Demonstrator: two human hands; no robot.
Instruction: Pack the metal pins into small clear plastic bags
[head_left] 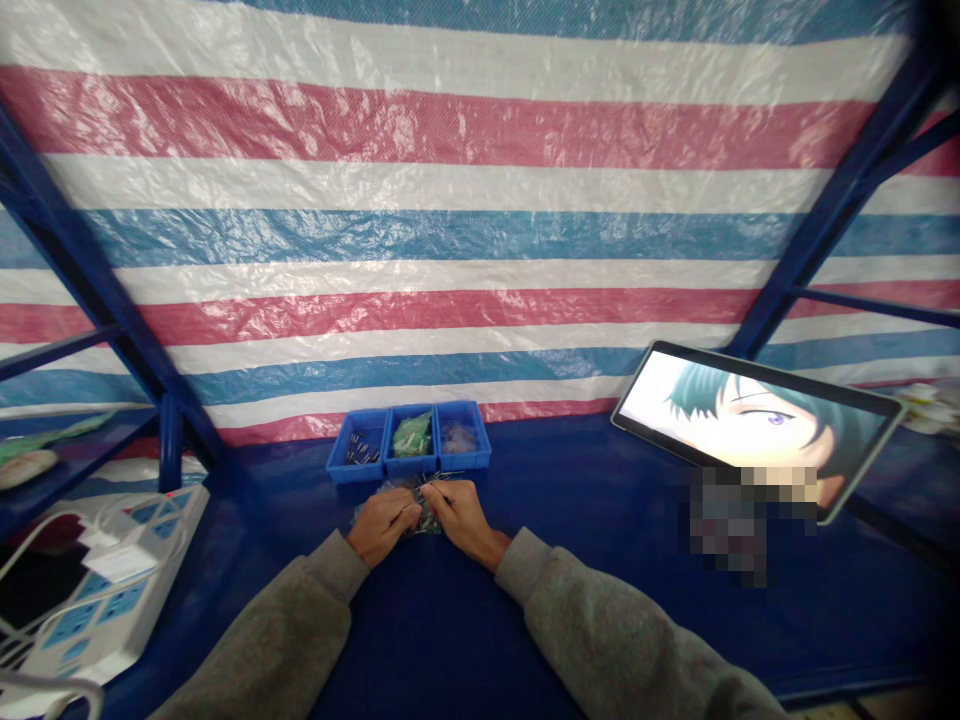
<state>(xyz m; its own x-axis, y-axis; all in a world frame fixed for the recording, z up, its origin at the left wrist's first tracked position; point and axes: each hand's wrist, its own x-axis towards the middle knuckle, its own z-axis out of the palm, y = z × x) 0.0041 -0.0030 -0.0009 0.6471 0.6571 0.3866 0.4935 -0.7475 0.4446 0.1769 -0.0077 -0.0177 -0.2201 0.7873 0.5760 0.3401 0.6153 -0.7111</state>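
Observation:
Between my two hands is a clear plastic bag with small, thin metal pieces inside; their exact kind is too small to make out. My left hand is closed on the bag's left side, fingers curled under. On the other side my right hand pinches the bag near its top, thumb pointing inward. Just beyond the hands stand three joined blue bins. Thin dark metal pins lie in the left bin, a green packet in the middle one, and small clear pieces in the right one.
A lit tablet leans at the right, with a blurred patch before it. At left, a white power strip carries plugs and cables. Blue metal posts flank the blue tabletop, and a striped plastic sheet hangs behind.

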